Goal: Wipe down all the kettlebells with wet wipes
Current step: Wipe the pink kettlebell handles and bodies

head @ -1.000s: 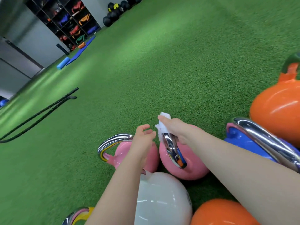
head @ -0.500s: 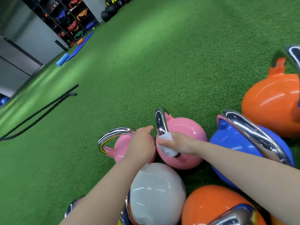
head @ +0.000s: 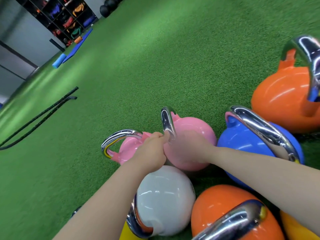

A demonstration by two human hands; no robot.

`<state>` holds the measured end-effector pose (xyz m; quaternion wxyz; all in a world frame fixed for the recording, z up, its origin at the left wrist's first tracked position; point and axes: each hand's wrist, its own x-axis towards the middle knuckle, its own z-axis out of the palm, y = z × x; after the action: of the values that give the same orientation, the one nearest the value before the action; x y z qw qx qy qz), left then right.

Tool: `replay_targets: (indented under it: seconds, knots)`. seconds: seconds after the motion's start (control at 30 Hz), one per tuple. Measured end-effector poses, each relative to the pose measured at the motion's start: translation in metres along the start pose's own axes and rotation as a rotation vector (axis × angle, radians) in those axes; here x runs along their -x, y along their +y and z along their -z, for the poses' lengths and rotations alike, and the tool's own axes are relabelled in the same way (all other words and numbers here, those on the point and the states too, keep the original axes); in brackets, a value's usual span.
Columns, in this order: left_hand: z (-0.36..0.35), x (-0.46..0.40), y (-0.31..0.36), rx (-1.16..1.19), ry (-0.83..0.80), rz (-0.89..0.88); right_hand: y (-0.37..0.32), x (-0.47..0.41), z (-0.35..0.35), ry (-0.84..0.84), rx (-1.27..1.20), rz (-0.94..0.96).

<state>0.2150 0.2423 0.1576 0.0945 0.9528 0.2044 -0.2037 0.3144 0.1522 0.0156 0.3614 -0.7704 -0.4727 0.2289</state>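
1. Green turf (head: 155, 58) carries my clustered kettlebells.
2. My left hand (head: 150, 151) pinches the chrome handle (head: 167, 122) of the pink kettlebell (head: 194, 129).
3. My right hand (head: 192, 146) is blurred on its body; grip unclear.

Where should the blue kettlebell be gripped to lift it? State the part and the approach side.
Grip the chrome handle of the blue kettlebell, at the middle of its arch, coming from above. The arch stands clear over the round glossy body, which probably offers no purchase. The right forearm lies across its near side and an orange kettlebell crowds the far right, so side approaches look tight.
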Motion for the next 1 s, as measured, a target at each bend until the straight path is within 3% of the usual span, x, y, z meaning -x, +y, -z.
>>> replay_targets:
  seconds: [0.17, 0.33, 0.7, 1.0]
  knots:
    - [0.003, -0.001, 0.002, 0.016, -0.005, -0.008, 0.007, -0.004, 0.010, -0.075, 0.251, 0.036]
    - [0.004, 0.000, 0.002, 0.035, -0.017, -0.028, 0.019, -0.007, 0.015, -0.097, 0.322, 0.091]
    - [0.006, 0.000, 0.004, 0.019, -0.028, -0.016, 0.020, 0.012, -0.009, 0.097, 0.234, 0.035]
    - [0.008, -0.001, 0.004, 0.045, -0.023, -0.034, 0.028, 0.004, 0.006, 0.058, 0.172, 0.075]
